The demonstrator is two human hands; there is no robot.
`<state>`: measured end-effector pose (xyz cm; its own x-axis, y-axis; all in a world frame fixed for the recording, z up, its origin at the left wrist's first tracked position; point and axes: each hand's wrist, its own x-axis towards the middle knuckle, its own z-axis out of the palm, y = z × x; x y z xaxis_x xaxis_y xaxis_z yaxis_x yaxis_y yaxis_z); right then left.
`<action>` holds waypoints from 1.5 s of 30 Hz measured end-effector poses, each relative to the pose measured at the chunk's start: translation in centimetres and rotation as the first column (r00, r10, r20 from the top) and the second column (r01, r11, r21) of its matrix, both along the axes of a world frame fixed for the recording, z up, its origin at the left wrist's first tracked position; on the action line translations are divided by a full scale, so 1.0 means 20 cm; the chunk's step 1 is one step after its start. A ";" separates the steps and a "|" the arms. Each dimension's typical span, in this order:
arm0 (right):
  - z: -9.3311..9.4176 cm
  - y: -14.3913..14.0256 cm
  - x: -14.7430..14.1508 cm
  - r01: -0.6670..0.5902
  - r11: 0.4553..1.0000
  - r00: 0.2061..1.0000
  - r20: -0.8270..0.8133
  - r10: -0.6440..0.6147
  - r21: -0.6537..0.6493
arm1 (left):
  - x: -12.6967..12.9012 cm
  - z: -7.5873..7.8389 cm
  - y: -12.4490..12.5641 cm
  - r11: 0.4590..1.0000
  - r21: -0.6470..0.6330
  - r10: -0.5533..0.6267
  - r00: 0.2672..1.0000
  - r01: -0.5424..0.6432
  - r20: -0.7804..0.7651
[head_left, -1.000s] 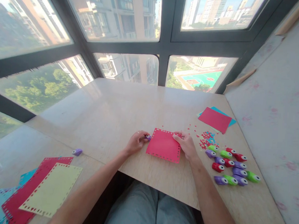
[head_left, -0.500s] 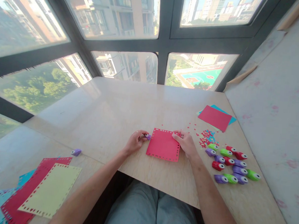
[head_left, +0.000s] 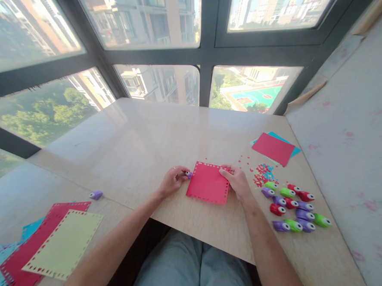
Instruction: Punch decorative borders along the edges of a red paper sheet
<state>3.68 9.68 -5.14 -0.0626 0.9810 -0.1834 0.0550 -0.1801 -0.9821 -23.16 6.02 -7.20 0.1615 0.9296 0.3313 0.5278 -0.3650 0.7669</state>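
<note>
On the wooden table, left hand fingers pinch a purple punch; right hand fingers pinch the red card.

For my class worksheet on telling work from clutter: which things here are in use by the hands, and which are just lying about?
In use:
- red paper square, edges punched, held by the right hand
- small purple punch in the left hand, at the square's left edge

Lying about:
- cluster of coloured punches
- paper bits
- red and blue sheets
- lone purple punch
- punched sheets
</note>
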 end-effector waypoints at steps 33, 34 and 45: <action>0.00 0.00 0.00 0.002 1.000 1.000 -0.023 -0.002 -0.010 | 0.01 0.00 -0.01 1.000 -0.027 0.014 1.000 -0.013 0.026; 0.00 0.00 0.00 0.001 1.000 1.000 -0.020 -0.001 -0.007 | 0.01 0.00 -0.01 1.000 -0.023 0.013 1.000 -0.013 0.027; -0.01 0.00 0.00 0.002 0.999 0.997 0.071 -0.005 0.034 | 0.01 0.01 -0.01 1.000 0.025 -0.008 1.000 0.008 0.018</action>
<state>3.71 9.68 -5.36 -0.0472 0.9870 -0.1534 0.1244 -0.1466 -0.9813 -22.94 5.74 -7.00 0.1627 0.9195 0.3577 0.5109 -0.3887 0.7668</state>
